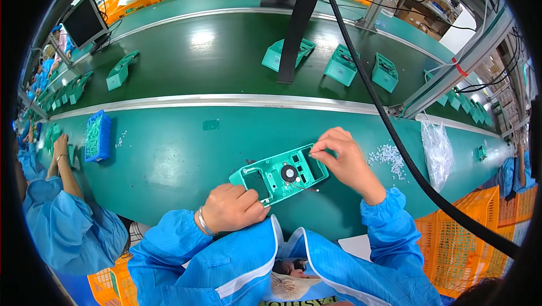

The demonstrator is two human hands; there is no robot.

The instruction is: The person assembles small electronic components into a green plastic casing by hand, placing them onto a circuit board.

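A green plastic housing [275,188] lies at a slant on the green bench before me, its open inside facing up. It has rectangular cut-outs, and a round black part [289,173], perhaps a small speaker, sits in its middle. A thin wire [307,189] runs from there past the near edge. My left hand [236,209] is closed around the housing's near left end. Over its right end is my right hand [341,159], thumb and fingertips pinched together. Whatever they hold is too small to make out.
Small white pieces [388,160] lie heaped at right, beside a clear plastic bag [437,153]. A black cable [389,119] crosses the right side. A blue bin [99,136] and a co-worker's hand [60,145] are at left. More green housings [340,65] stand on the conveyor beyond.
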